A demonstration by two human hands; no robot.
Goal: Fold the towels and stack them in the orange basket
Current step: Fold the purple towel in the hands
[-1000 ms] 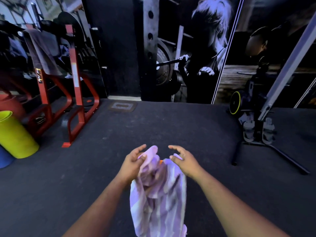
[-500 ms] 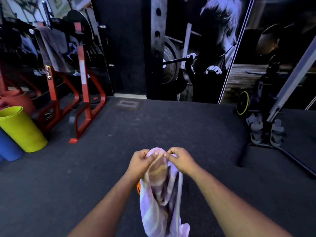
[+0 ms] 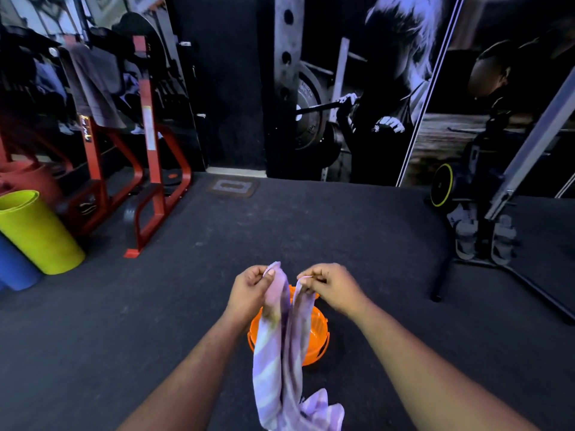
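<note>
A person's left hand [image 3: 252, 287] and right hand [image 3: 329, 286] each pinched the top edge of a striped lilac towel [image 3: 281, 343], fingers curled tight on the cloth, the two hands close together at the same height. The towel hung bunched between them, its lower end crumpled near the bottom of the view. The orange basket [image 3: 317, 331] stood on the dark gym floor [image 3: 155, 306] directly beneath the hands, largely hidden behind the hanging cloth. To fold cleanly, the hands likely needed to slide apart along the edge to the corners and draw the cloth flat, keeping the tail from dragging into the basket unfolded.
</note>
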